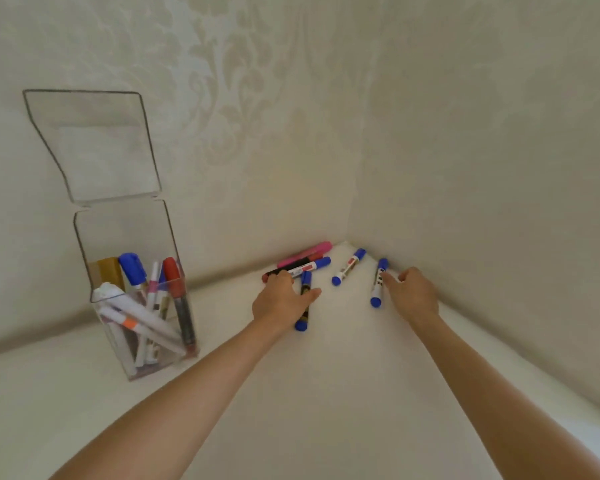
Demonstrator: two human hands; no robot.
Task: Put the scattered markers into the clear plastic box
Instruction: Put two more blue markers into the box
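Note:
The clear plastic box [118,237] stands at the left with its lid [94,143] flipped up, and several markers lean inside it. More markers lie scattered in the corner. These are a pink marker [310,251], a black-and-red marker [293,265], a white blue-capped marker [314,265] and another white blue-capped marker [349,266]. My left hand [279,301] lies spread over a dark blue marker [302,322], thumb on its right and fingertips at the black-and-red marker. My right hand [413,294] touches the side of a blue marker [378,287] with its fingertips. Both of these markers rest flat on the surface.
The white surface [326,393] ends in a corner between two pale patterned walls [465,150] just behind the markers. The box stands near the left wall, about a forearm's length from my left hand.

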